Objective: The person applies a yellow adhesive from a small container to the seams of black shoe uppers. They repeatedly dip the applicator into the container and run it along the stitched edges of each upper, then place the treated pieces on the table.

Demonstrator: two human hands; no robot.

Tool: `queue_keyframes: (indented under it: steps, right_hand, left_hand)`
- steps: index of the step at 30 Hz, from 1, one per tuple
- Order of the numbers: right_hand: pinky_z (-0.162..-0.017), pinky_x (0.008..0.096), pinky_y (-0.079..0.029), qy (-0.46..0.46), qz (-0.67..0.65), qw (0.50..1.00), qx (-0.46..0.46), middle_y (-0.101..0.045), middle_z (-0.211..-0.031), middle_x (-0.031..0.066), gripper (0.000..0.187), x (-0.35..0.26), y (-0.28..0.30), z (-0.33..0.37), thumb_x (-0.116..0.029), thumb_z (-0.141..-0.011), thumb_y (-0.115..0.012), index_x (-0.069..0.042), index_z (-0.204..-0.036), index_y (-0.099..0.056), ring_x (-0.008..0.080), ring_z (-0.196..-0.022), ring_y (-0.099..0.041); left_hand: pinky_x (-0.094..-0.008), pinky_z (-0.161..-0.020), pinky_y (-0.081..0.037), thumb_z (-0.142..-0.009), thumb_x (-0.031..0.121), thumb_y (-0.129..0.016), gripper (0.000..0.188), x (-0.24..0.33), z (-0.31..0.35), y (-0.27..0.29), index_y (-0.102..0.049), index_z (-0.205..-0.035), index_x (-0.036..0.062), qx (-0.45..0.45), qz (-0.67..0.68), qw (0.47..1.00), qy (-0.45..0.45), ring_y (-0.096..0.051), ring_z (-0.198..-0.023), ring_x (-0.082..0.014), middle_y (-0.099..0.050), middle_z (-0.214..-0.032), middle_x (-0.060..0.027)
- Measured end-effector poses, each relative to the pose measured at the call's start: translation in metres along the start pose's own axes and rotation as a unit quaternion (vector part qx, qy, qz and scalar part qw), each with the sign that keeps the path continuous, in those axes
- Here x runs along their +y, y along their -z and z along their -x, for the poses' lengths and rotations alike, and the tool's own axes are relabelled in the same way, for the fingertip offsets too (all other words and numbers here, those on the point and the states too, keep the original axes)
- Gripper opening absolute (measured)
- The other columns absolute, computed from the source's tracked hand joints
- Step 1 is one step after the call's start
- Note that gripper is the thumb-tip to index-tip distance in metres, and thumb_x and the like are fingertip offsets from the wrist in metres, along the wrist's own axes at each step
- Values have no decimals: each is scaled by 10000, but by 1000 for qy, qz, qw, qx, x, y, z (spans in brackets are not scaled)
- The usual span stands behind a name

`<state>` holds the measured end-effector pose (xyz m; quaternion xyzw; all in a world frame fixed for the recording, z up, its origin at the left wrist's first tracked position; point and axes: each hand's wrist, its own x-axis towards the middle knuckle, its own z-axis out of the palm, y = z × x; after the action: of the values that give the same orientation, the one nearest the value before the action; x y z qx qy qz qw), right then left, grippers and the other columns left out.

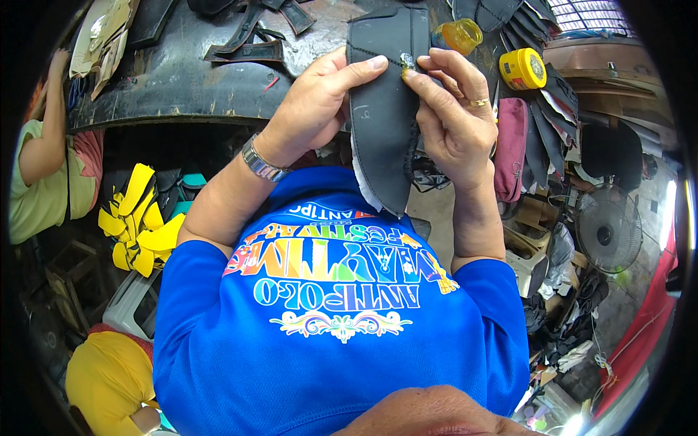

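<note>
A dark, worn worktop (182, 80) strewn with black cut pieces lies ahead, and above its near edge a long dark shoe-upper piece (385, 109) hangs upright between both hands. The left hand (313, 109) has its fingers clamped on the piece's left edge, thumb across the face. The right hand (454, 120) pinches a small metal fitting (407, 62) at the top; seating it squarely likely calls for a steady left grip.

A small shoemaking workshop is shown. A worn, dark workbench (182, 80) is strewn with cut black leather pieces (251, 43); a yellow glue tin (525, 69) is set at its right end. Below its left edge, yellow cut shapes (138, 218) are stacked. A floor fan (607, 229) is seen right of the bench.
</note>
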<state>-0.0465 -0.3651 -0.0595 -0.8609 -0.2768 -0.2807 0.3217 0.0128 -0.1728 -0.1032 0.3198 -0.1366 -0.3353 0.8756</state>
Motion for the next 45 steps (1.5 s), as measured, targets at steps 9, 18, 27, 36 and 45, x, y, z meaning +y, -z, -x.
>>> queue_keyframes:
  steps: [9,18,27,36,45]
  right_hand:
    - [-1023,416,-543,12,37,999,-31,-556,-1301,175,422,-1,4,4,199,-747,-628,-15,-1085,-762,307,-1218,-617]
    - [-1007,403,-533,-44,-71,996,13,-562,-1251,169,294,3,9,-2,182,-793,-601,19,-997,-736,291,-1202,-624]
    - [-922,406,-524,-177,-319,924,114,-678,-1098,182,908,-18,33,-58,120,-831,-592,-51,-1592,-128,258,-1014,-679]
    - [-1119,522,-387,68,-40,990,-117,-711,-979,54,887,-6,-3,-15,114,-738,-654,-54,-1548,-337,240,-974,-693]
    - [-875,311,-517,-172,156,973,13,-645,-1121,62,374,136,64,-14,-31,-826,-644,-160,-1166,-729,199,-953,-634]
  left_hand:
    - [-295,-848,-588,-1020,217,-612,301,3,-2,5,-593,-1241,13,-12,4,1000,11,-707,-968,-144,-703,-1121,-91]
    - [-289,-831,-588,-1019,219,-614,300,2,-5,6,-586,-1245,25,14,-20,999,28,-709,-959,-143,-705,-1121,-84]
    - [-295,-954,-512,-977,95,-675,383,-22,10,-19,-552,-1322,-18,10,-233,943,-236,-649,-1056,-155,-668,-1217,-95]
    - [-447,-880,-620,-1039,607,-347,745,14,-1,77,-540,-1386,-23,-104,313,944,18,-711,-1008,-377,-633,-1273,-276]
    - [-429,-991,-549,-1010,184,-611,334,-7,0,48,-601,-1301,20,-17,121,993,5,-679,-1122,-233,-690,-1229,-131]
